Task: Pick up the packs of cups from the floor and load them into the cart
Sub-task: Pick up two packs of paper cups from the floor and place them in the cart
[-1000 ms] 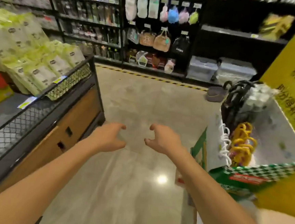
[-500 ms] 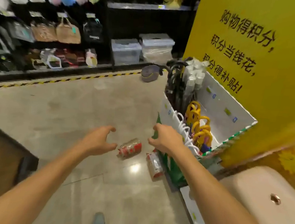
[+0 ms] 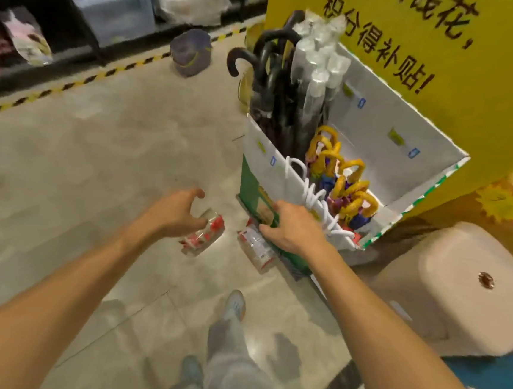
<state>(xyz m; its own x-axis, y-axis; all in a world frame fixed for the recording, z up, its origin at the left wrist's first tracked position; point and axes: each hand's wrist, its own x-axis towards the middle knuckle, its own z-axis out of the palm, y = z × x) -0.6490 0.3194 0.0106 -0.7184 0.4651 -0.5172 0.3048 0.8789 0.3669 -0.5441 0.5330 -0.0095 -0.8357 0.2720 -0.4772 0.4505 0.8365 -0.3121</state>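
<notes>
Since half a second back the view has tipped down and closed in: both packs, which sat small at mid-frame, now lie right under the hands at frame centre. Left hand (image 3: 174, 215) has dropped over the left pack of cups (image 3: 206, 236), a clear sleeve with red print lying on its side on the floor (image 3: 81, 163). Its fingers are curved and spread like a claw, with nothing held yet. Thumb overlaps the pack in the picture, but actual contact can't be told.

Right hand (image 3: 295, 228) has moved forward and down. Its fingers are loosely extended and hold nothing, and it hovers over the near end of the right pack of cups (image 3: 258, 252). That pack lies on the floor against the foot of the umbrella display box (image 3: 378, 133), centre right. The hand also overlaps the box front in the picture, and whether it touches is unclear.

Both packs are on the floor, none lifted. No cart in view, so loading hasn't begun, and this reads as the reach just ahead of the first grasp. Each hand looks lined up on its own pack, so a two-handed pickup seems likely. The right pack is tight to the box, so fingers may have little room on that side.

Also in shot: a beige stool (image 3: 457, 289) lower right, the yellow sign (image 3: 472, 126) upper right, the person's shoe (image 3: 234, 304) bottom centre.
</notes>
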